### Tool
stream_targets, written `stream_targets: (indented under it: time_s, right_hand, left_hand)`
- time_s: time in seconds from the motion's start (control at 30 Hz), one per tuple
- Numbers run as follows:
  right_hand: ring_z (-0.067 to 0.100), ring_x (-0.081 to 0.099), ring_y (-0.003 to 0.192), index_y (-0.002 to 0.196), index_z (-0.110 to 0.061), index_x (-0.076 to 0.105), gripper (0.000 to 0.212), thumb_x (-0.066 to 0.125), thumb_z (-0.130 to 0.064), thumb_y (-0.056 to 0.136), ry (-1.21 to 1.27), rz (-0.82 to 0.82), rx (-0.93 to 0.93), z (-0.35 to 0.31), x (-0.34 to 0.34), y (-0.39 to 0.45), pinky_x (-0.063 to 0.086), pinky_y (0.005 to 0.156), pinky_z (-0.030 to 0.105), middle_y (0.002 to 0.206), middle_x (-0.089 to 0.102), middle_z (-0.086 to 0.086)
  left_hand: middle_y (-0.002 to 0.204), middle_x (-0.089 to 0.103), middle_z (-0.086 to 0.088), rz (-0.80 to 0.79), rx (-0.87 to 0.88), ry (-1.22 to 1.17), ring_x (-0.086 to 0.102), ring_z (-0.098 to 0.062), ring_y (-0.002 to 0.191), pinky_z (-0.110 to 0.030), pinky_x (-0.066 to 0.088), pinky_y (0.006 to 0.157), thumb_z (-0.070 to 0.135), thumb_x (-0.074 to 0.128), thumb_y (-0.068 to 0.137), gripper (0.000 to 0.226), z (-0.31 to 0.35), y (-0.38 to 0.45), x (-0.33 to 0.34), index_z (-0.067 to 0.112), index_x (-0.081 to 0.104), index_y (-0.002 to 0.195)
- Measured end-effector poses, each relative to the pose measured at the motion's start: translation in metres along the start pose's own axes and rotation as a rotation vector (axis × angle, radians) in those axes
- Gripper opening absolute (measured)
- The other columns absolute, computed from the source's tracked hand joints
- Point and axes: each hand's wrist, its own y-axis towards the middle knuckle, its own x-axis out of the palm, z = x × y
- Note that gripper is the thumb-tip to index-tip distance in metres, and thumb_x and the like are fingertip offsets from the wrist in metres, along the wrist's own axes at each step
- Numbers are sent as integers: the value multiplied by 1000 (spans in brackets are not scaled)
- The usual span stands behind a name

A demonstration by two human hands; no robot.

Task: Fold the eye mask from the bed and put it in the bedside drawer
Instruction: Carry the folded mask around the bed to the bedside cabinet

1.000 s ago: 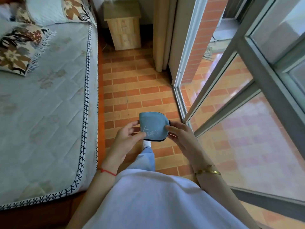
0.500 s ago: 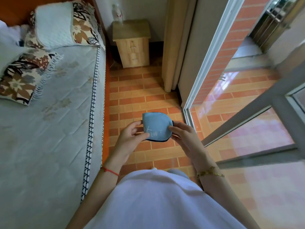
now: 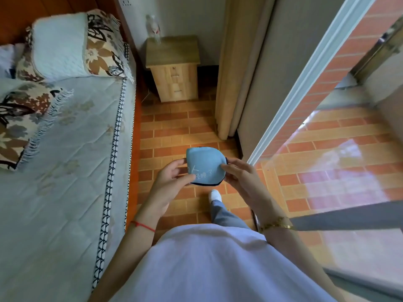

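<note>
A light blue eye mask (image 3: 205,164) with white lettering and a dark edge is folded in half and held in front of my body above the brick floor. My left hand (image 3: 172,184) pinches its left side, thumb on top. My right hand (image 3: 242,177) grips its right side. The wooden bedside cabinet (image 3: 174,70) stands ahead against the wall, right of the bed (image 3: 65,171). Its drawers are shut.
A clear bottle (image 3: 153,27) stands on the cabinet top. Patterned pillows (image 3: 72,44) lie at the bed's head. A beige curtain (image 3: 226,68) hangs to the right of the cabinet. A sliding glass door (image 3: 327,149) runs along my right. My foot (image 3: 214,196) steps forward on the brick floor.
The view has tilted up and moved forward along the bed towards the cabinet. Both hands keep holding the folded mask, and a foot now shows below it.
</note>
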Motion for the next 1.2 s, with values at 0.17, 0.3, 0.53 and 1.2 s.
stream_targets:
  time_s: [0.17,0.3,0.53,1.2]
  right_hand:
    - [16,63,79,106,3,65,22,62,-2,85,-49,-46,6,-61,-3,82,54,71,23,87,68,8]
    - [16,65,79,100,-2,68,17,64,-4,84,-61,-89,15,-102,-3,146,53,70,23,86,70,7]
    - [16,63,77,107,5,64,24,62,-3,85,-84,-139,52,-146,19,237,52,66,23,90,68,11]
    - [18,72,94,90,-23,76,15,69,-13,83,-148,-130,39,-259,177,530,57,74,26,99,76,1]
  left_hand:
    - [135,57,-7,74,-13,-16,59,-20,117,-46,47,104,25,77,75,70,51,75,4,25,45,138]
    - [124,66,0,91,16,-31,66,-13,107,-43,52,97,29,78,71,70,90,128,4,26,49,135]
    - [113,71,2,171,2,-132,71,-12,98,-39,56,90,33,77,60,77,136,200,-10,24,53,132]
    - [96,75,3,202,103,-198,69,-12,91,-18,56,72,4,70,81,34,286,467,-169,22,66,109]
